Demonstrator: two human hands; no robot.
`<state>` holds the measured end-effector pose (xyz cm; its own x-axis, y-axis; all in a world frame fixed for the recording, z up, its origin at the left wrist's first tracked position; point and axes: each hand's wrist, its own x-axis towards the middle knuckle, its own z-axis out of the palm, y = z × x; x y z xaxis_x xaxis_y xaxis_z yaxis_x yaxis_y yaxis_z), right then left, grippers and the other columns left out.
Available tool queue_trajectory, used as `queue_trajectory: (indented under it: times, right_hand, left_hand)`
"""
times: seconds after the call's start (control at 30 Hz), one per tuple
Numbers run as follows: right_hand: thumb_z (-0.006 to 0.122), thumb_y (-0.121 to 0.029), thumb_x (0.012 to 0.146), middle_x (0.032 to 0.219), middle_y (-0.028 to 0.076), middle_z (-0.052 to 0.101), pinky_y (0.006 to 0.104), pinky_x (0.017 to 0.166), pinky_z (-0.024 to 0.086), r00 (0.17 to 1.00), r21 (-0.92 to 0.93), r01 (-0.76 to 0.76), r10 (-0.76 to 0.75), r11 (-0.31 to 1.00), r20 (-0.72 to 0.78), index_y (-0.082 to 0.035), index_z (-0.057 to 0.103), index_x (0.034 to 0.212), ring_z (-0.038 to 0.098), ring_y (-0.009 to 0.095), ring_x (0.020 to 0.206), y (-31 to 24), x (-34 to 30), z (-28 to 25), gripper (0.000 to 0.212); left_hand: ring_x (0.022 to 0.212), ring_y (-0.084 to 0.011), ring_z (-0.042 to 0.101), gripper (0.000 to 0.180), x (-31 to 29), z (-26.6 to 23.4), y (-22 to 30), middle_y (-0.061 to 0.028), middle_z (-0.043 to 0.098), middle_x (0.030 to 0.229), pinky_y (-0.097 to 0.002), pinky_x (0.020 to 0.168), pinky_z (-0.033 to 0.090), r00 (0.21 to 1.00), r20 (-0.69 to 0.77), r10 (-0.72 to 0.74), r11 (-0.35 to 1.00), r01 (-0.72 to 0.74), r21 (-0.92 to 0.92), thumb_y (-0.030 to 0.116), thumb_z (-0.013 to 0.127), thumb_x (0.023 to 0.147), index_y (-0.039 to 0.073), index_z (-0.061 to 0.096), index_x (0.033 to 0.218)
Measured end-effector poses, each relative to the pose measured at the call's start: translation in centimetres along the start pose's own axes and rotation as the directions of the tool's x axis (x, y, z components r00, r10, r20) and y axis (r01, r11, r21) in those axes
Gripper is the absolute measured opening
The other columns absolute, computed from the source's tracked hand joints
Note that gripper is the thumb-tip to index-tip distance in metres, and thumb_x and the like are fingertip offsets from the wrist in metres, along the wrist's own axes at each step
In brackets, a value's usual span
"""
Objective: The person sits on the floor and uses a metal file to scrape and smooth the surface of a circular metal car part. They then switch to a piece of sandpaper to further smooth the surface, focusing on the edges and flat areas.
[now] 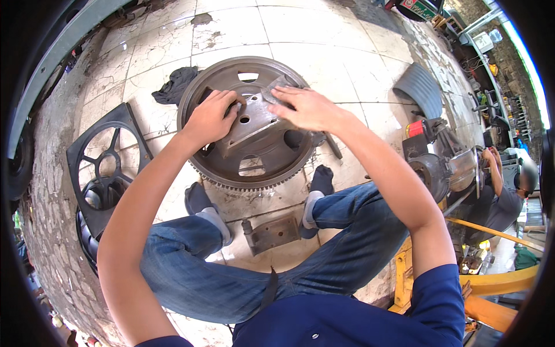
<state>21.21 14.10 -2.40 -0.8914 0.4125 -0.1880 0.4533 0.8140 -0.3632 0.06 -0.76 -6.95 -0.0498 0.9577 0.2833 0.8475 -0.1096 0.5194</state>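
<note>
A flat metal plate [254,120] with drilled holes lies tilted across a large toothed flywheel [199,168] on the floor in front of me. My left hand [213,117] curls its fingers around the plate's left side and steadies it. Under the fingers of my right hand [307,107] is a grey, worn piece of what looks like sandpaper [274,85], pressed on the plate's upper right part. Between my feet rests a second metal plate [274,234] with holes and a short cylindrical end.
A dark cloth [175,85] lies left of the flywheel, with a black frame [110,162] nearer the left wall. To the right are a curved ribbed panel [421,89], a greasy mechanical assembly [433,165] and yellow bars [491,282]. Another person [500,196] works at the far right.
</note>
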Motion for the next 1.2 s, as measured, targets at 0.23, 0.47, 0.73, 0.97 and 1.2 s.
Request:
queue_trajectory:
  times: [0.23,0.47,0.73,0.97,1.2]
  right_hand:
    - [0.037,-0.067,0.099,0.155,0.019,0.040,0.0383,0.122,0.025,0.999,0.073,-0.034,0.036,0.997,-0.022,0.001,0.048,0.145,0.032,0.030,0.148,0.4,-0.2,0.5,0.083]
    - [0.035,-0.072,0.097,0.156,0.016,0.041,0.0379,0.120,0.030,0.994,0.069,-0.081,0.075,0.994,0.083,-0.002,0.049,0.145,0.038,0.033,0.144,-1.1,0.0,-0.4,0.086]
    - [0.036,-0.072,0.098,0.092,0.023,0.071,0.0432,0.091,0.050,0.987,0.428,-0.158,0.152,0.890,0.050,-0.007,0.078,0.109,0.069,0.034,0.096,-1.5,-0.3,-2.1,0.078]
    - [0.049,-0.056,0.100,0.099,0.022,0.073,0.0423,0.088,0.053,0.974,0.087,-0.119,0.133,0.989,-0.183,-0.008,0.073,0.117,0.070,0.033,0.096,1.1,-3.9,-3.9,0.057]
    - [0.054,-0.046,0.100,0.123,0.017,0.068,0.0417,0.101,0.049,0.996,0.130,-0.046,0.055,0.990,-0.068,-0.007,0.067,0.127,0.064,0.033,0.115,4.6,-7.1,-2.5,0.049]
  left_hand:
    - [0.105,-0.0298,0.060,0.016,0.2,0.5,-0.1,-0.0098,0.065,0.104,-0.0414,0.090,0.051,0.996,-0.043,0.076,0.997,-0.077,-0.010,0.006,0.054,0.093,0.008,0.061,0.107]
    - [0.108,-0.0297,0.059,0.026,-0.3,0.2,-0.8,-0.0125,0.065,0.108,-0.0415,0.090,0.051,0.999,-0.014,0.050,0.999,-0.050,0.008,0.002,0.054,0.089,0.006,0.059,0.114]
    - [0.125,-0.0315,0.054,0.042,1.5,-1.1,1.4,-0.0109,0.060,0.132,-0.0447,0.101,0.047,0.920,0.104,0.378,0.910,-0.390,0.138,0.001,0.060,0.084,0.007,0.060,0.125]
    - [0.131,-0.0347,0.052,0.054,1.3,-2.2,2.3,-0.0129,0.054,0.145,-0.0446,0.109,0.043,0.908,0.316,0.277,0.950,-0.308,0.054,-0.003,0.057,0.083,0.009,0.059,0.136]
    - [0.130,-0.0340,0.053,0.057,1.1,-2.5,3.1,-0.0131,0.053,0.145,-0.0421,0.109,0.043,0.890,0.332,0.312,0.928,-0.361,0.095,-0.007,0.049,0.085,0.010,0.057,0.139]
